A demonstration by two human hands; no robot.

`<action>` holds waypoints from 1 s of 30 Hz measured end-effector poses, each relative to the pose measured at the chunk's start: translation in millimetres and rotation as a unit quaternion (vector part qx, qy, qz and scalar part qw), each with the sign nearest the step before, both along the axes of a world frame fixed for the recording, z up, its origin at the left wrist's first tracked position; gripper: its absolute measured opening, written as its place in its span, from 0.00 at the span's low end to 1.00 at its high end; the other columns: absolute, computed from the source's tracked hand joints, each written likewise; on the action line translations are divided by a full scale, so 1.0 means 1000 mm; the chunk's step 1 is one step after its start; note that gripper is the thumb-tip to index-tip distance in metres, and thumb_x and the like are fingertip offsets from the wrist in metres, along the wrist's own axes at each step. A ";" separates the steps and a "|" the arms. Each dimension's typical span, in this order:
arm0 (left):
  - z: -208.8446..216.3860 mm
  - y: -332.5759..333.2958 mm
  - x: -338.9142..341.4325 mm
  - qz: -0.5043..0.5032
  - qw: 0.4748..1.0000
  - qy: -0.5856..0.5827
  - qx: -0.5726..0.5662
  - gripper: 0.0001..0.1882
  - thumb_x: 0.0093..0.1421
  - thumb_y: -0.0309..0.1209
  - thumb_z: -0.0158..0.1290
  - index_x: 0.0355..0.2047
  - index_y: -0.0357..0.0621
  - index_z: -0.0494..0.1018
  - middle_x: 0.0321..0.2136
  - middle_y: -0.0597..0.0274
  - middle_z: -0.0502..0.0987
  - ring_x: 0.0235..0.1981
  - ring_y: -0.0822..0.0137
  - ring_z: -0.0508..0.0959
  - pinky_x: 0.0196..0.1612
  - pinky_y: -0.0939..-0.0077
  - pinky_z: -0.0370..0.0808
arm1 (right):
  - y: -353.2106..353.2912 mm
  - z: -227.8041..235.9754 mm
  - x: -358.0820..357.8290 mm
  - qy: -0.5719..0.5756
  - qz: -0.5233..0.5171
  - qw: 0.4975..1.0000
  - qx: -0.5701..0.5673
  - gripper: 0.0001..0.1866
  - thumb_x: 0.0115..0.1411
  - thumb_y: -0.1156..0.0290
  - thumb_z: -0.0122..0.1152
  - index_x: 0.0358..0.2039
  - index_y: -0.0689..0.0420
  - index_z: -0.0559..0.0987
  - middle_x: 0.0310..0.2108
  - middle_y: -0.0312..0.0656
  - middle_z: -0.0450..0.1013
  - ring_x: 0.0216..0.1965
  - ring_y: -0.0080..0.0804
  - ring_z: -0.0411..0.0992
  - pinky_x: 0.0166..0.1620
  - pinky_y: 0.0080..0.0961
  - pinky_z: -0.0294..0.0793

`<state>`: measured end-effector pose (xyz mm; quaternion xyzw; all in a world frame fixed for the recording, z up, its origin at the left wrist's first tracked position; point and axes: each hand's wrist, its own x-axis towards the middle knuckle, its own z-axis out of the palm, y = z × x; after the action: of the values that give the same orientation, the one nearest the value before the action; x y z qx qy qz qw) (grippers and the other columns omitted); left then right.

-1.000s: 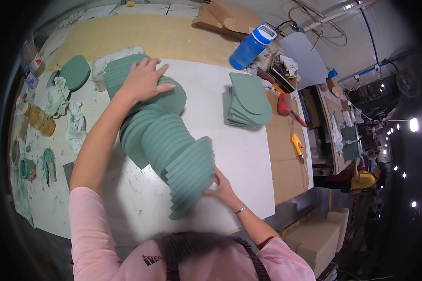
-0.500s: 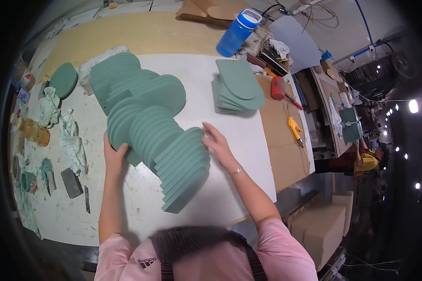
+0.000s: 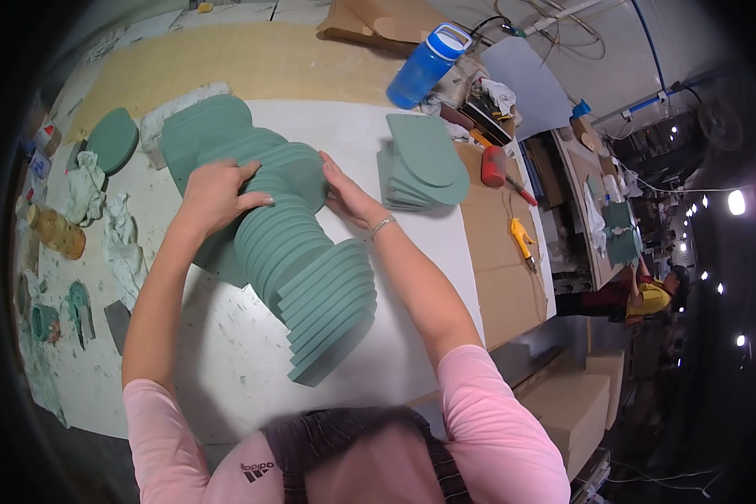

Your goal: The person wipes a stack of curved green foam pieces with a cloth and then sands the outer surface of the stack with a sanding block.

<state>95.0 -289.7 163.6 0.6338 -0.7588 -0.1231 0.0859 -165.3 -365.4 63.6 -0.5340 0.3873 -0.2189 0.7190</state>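
Green panels with rounded ends lie fanned in overlapping piles across the middle of the white table. My left hand [image 3: 217,197] reaches over the far part of the fan, its thumb and fingers closed about a batch of green panels [image 3: 270,178]. Against the right rounded edge of that batch my right hand [image 3: 347,193] presses, with some of its fingers hidden below the edge. A nearer fan of green panels [image 3: 332,290] leans in steps toward me. Beyond my left hand, more green panels [image 3: 208,122] lie overlapped. A separate green stack [image 3: 424,160] stands to the right.
A blue bottle [image 3: 424,71] stands at the back. Right of the separate stack lie a red mallet [image 3: 494,166] and a yellow air gun [image 3: 523,239]. Rags [image 3: 124,248], a jar [image 3: 57,231] and a round green piece [image 3: 113,141] sit left. Another person [image 3: 647,294] works at the far right.
Both hands have moved away from me along the fan. My left hand has come from the left side to over the panels, and the batch beside it has shifted farther and right.
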 end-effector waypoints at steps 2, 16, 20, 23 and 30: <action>-0.012 0.007 0.005 -0.035 0.988 0.003 -0.152 0.25 0.54 0.45 0.65 0.48 0.45 0.79 0.37 0.51 0.80 0.39 0.49 0.79 0.46 0.59 0.76 | 0.004 0.002 0.004 -0.020 0.018 0.999 0.019 0.52 0.65 0.32 0.47 0.76 0.43 0.35 0.77 0.43 0.33 0.77 0.43 0.33 0.74 0.46 0.38; -0.149 0.133 -0.025 0.112 0.879 0.457 -0.079 0.52 0.46 0.21 0.60 0.73 0.41 0.52 0.70 0.45 0.57 0.71 0.51 0.57 0.73 0.58 0.51 | 0.090 -0.013 -0.051 0.181 -0.037 0.972 -0.143 0.31 0.62 0.45 0.60 0.40 0.67 0.82 0.35 0.53 0.80 0.37 0.36 0.75 0.47 0.34 0.74; -0.138 0.126 -0.058 0.145 0.861 0.483 -0.065 0.48 0.53 0.23 0.60 0.73 0.41 0.51 0.71 0.47 0.55 0.71 0.51 0.56 0.72 0.58 0.50 | 0.136 0.009 -0.074 0.202 -0.190 0.944 -0.181 0.30 0.61 0.45 0.60 0.31 0.67 0.76 0.29 0.55 0.73 0.35 0.42 0.71 0.46 0.34 0.71; -0.123 0.126 -0.070 0.140 0.858 0.493 -0.043 0.45 0.56 0.23 0.59 0.72 0.40 0.52 0.71 0.46 0.55 0.70 0.50 0.57 0.72 0.58 0.50 | 0.146 0.019 -0.081 0.207 -0.185 0.947 -0.160 0.29 0.61 0.45 0.61 0.33 0.66 0.77 0.36 0.56 0.73 0.40 0.44 0.71 0.49 0.36 0.70; -0.138 0.113 -0.012 0.141 0.890 0.422 -0.096 0.46 0.53 0.26 0.63 0.70 0.33 0.55 0.68 0.43 0.60 0.68 0.50 0.61 0.71 0.59 0.54 | 0.170 0.041 -0.054 0.152 -0.148 0.964 -0.163 0.28 0.60 0.47 0.63 0.47 0.61 0.78 0.49 0.53 0.74 0.54 0.45 0.70 0.59 0.36 0.67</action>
<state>83.0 -177.0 26.0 0.6109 -0.5620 -0.2925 0.4747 -219.3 -195.5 104.2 -0.6077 0.5255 -0.2998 0.5145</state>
